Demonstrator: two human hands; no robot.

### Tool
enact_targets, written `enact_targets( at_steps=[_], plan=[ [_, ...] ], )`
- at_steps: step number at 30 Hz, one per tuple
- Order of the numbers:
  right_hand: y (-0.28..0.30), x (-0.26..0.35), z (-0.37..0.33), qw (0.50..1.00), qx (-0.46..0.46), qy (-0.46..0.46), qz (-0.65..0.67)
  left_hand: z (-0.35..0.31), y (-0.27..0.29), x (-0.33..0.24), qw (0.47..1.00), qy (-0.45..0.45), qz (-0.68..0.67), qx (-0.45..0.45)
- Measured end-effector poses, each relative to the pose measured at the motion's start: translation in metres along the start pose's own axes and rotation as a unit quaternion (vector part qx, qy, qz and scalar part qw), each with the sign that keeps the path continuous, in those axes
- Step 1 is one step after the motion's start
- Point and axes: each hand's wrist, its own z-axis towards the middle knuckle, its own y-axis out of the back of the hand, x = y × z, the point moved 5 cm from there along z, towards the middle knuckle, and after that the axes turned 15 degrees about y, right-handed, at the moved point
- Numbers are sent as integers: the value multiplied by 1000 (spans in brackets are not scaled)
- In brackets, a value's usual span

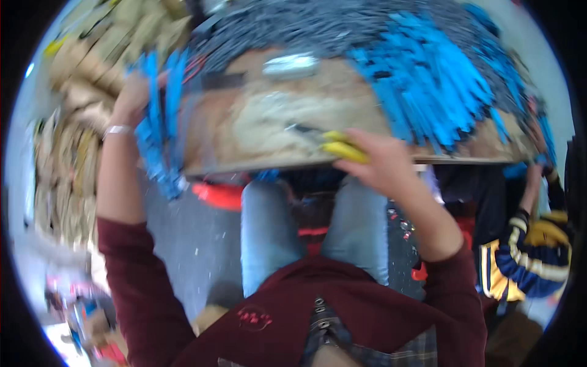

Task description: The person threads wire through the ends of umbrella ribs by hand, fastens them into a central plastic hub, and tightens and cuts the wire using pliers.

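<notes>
At the table's left side, my left hand [136, 95] is closed round several long blue strips [154, 144] that hang down past the table edge. Motion blurs them, and their exact kind cannot be told. My right hand [382, 162] grips yellow-handled pliers or cutters [343, 147] over the near middle of the tabletop, with the metal jaws pointing left. A large heap of similar blue strips [422, 85] lies to the right of the tool, fanned toward the near edge.
Dark grey strips [293, 27] are piled along the back of the brown table [211, 131]. A shiny wrapped bundle [290, 65] lies in front of them. Brown paper-like packages [67, 177] are stacked at left. Another person [529, 251] sits at right. A red stool [219, 196] shows below.
</notes>
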Motion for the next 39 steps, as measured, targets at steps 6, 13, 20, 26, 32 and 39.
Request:
enact_targets(
  at_steps=[6, 13, 20, 26, 32, 39],
  plan=[
    [-52, -23, 34, 993, 67, -41, -91, 68, 1, 73, 914, -39, 288, -281],
    [-49, -40, 26, 979, -28, 4, -202, 60, 1, 73, 940, -109, 74, -316],
    [116, -78, -16, 947, -217, 13, -237, 1, -33, -21, 946, -138, -35, -291],
    [223, -258, -138, 869, -269, -307, -278, -64, -174, -89, 987, -151, 47, -21],
    [205, -393, -178, 832, -77, -418, -357, -121, -299, -113, 925, -225, 266, 153],
    [203, -435, -194, 819, -8, -381, -430, -99, -329, -144, 907, -290, 275, 132]
  ],
)
